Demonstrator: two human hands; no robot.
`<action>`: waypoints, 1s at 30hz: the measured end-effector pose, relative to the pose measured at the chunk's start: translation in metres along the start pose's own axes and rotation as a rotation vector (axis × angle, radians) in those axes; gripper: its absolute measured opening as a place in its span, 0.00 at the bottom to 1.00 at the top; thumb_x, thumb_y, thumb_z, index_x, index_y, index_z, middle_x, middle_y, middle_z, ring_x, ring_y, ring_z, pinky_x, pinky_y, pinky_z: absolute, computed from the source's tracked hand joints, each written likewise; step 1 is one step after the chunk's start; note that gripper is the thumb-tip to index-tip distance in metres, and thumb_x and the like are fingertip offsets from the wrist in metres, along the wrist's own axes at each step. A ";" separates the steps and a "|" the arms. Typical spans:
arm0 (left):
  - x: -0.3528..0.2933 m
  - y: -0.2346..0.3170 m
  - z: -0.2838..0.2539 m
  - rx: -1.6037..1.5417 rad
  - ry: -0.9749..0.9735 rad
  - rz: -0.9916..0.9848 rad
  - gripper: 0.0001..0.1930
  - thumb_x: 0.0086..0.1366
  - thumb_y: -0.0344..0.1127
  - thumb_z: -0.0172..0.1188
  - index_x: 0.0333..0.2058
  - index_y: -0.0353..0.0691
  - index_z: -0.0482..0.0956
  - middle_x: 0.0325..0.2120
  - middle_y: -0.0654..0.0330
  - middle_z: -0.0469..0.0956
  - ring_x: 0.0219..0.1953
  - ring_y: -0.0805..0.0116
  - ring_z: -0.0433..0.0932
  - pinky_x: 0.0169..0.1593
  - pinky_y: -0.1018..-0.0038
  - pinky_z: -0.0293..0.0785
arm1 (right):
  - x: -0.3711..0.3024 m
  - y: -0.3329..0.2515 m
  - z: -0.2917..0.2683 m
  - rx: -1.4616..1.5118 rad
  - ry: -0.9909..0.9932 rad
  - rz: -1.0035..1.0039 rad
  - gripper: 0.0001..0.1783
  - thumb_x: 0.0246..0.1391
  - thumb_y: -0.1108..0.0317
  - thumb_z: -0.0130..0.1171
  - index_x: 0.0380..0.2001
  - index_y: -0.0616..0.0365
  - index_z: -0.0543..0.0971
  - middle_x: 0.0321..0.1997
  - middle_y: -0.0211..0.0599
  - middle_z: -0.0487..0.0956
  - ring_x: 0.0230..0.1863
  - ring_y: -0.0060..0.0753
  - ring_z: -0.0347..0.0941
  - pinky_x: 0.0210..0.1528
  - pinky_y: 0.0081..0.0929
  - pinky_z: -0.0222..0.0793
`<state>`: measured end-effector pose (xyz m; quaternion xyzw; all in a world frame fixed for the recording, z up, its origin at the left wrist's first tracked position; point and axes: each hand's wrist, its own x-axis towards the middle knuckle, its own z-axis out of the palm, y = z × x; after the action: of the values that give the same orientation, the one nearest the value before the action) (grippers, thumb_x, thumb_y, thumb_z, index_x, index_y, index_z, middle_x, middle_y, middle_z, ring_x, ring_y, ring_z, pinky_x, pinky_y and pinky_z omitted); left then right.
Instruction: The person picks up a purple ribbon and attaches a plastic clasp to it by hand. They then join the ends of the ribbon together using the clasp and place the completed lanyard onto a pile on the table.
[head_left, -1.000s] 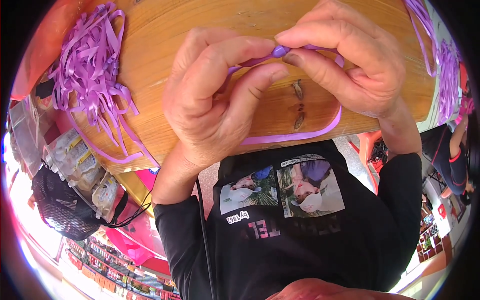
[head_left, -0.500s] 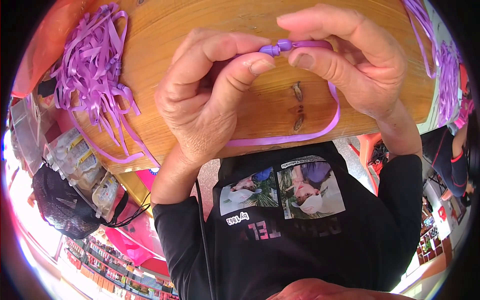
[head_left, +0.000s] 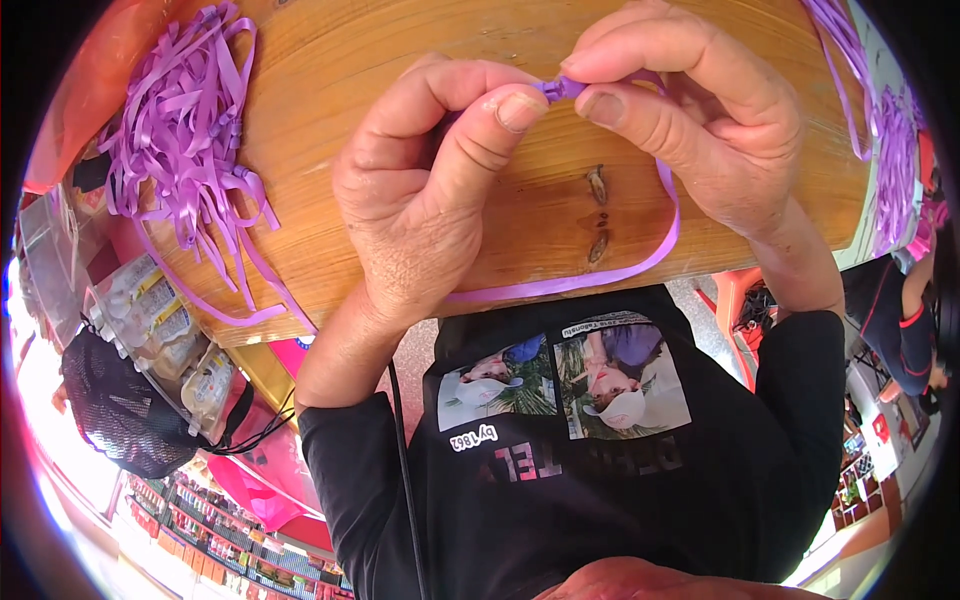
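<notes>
Between my two hands, above the wooden table, is a small purple plastic buckle (head_left: 562, 89) on a purple ribbon lanyard (head_left: 560, 286). My left hand (head_left: 430, 170) pinches one end of the buckle between thumb and index finger. From the other side, my right hand (head_left: 700, 120) pinches the other end the same way. The two buckle parts meet between my fingertips; whether they are locked I cannot tell. The lanyard's strap loops down from my right hand and runs left along the table's near edge, passing behind my left wrist.
A heap of purple lanyards (head_left: 190, 150) lies on the left of the wooden table (head_left: 330, 50), some straps trailing over its edge. More purple lanyards (head_left: 895, 160) hang at the far right. A black mesh bag (head_left: 125, 400) is at lower left, a red stool (head_left: 738, 320) at right.
The buckle parts, which showed end to end with more of each exposed, are now closer together and more covered by my fingers. My left hand has shifted slightly right and up.
</notes>
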<state>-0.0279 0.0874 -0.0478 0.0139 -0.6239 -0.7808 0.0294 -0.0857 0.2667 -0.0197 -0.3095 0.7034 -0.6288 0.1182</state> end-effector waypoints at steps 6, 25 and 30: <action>0.000 -0.002 -0.002 0.023 -0.006 0.044 0.05 0.59 0.29 0.58 0.32 0.33 0.76 0.20 0.69 0.67 0.20 0.83 0.60 0.23 0.86 0.54 | 0.003 -0.003 -0.001 -0.155 -0.062 -0.063 0.11 0.44 0.81 0.61 0.34 0.65 0.77 0.33 0.42 0.77 0.33 0.31 0.74 0.33 0.19 0.69; -0.002 0.007 -0.005 0.162 -0.053 0.036 0.02 0.55 0.24 0.59 0.29 0.33 0.77 0.21 0.68 0.68 0.23 0.81 0.62 0.28 0.86 0.56 | 0.008 0.008 0.000 -0.173 -0.040 -0.280 0.09 0.42 0.78 0.63 0.31 0.63 0.78 0.31 0.41 0.78 0.30 0.32 0.75 0.28 0.19 0.70; -0.001 0.007 -0.010 0.371 -0.107 0.160 0.03 0.54 0.23 0.60 0.28 0.33 0.76 0.20 0.67 0.69 0.23 0.80 0.62 0.28 0.85 0.57 | 0.007 0.008 0.003 -0.155 -0.045 -0.232 0.09 0.42 0.77 0.64 0.31 0.64 0.78 0.31 0.41 0.78 0.29 0.33 0.75 0.28 0.19 0.70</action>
<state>-0.0258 0.0763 -0.0434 -0.0720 -0.7568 -0.6473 0.0554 -0.0917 0.2605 -0.0264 -0.4110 0.7065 -0.5750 0.0359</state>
